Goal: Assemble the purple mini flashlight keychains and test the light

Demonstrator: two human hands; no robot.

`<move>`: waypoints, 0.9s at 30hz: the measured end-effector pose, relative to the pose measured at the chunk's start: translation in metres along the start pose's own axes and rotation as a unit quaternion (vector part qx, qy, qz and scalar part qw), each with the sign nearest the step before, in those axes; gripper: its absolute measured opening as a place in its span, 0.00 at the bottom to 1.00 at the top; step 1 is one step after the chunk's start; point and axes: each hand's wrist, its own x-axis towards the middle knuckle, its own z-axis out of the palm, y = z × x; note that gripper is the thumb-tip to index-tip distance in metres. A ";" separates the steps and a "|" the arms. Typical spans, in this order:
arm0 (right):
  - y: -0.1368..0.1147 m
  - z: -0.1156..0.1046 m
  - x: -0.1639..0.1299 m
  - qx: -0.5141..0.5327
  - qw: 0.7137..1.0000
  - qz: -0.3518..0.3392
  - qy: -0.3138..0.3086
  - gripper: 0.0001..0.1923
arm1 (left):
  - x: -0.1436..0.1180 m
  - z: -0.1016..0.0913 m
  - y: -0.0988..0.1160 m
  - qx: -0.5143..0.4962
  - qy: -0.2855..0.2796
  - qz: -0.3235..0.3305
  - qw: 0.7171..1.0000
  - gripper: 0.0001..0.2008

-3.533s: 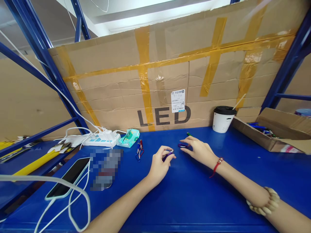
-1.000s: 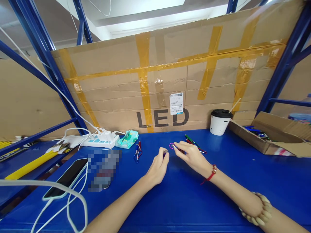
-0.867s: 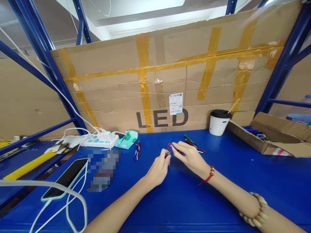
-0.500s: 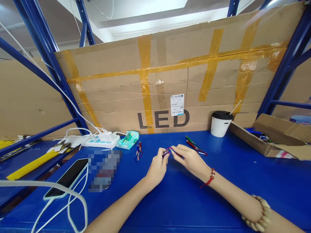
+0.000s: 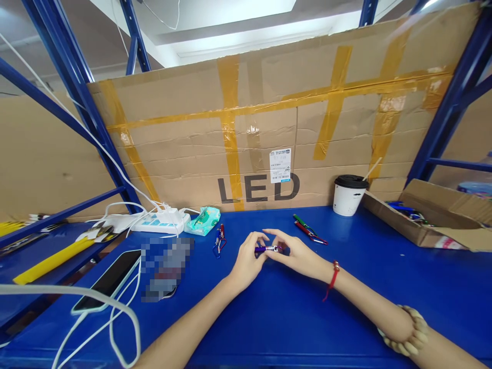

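Centrally, above the blue desk (image 5: pixel 292 318), left hand (image 5: pixel 246 261) and right hand (image 5: pixel 300 254) meet, both pinching one small purple keychain light (image 5: pixel 266 249) between their fingertips. Green and red keychain lights (image 5: pixel 309 230) lie just beyond toward the back edge; a lidded paper cup (image 5: pixel 348 195) stands at the back right.

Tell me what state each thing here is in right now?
Purple mini flashlight: held level between both hands.
Left hand: gripping its purple end.
Right hand: pinching its silver end.
Paper cup: upright, lidded.
Phone: screen dark.
Cardboard box: open.
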 end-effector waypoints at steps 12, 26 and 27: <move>0.006 0.001 0.005 0.063 0.997 0.023 -0.028 0.21 | 0.000 0.004 0.001 -0.185 0.045 -0.115 0.975 0.06; 0.003 0.003 0.005 0.085 0.996 0.024 -0.030 0.26 | 0.002 0.001 0.002 -0.218 0.080 -0.107 0.967 0.11; 0.003 0.002 0.005 0.087 0.995 0.026 -0.032 0.25 | 0.003 0.001 0.002 -0.241 0.087 -0.117 0.959 0.11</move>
